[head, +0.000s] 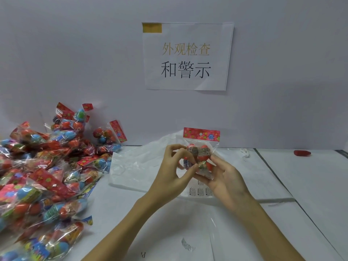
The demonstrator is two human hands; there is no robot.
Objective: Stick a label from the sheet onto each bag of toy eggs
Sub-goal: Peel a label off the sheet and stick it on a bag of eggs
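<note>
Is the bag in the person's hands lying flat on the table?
No, both the left hand and right hand hold the bag upright above the table, header card on top.

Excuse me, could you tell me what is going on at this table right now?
A person is holding one bag of toy eggs up over the table with both hands. The right hand grips it from below, while the left hand pinches at its front, seemingly pressing a label on. A label sheet lies just beneath the hands. A big pile of bagged eggs sits at the left, and a paper sign hangs on the wall behind.
</note>
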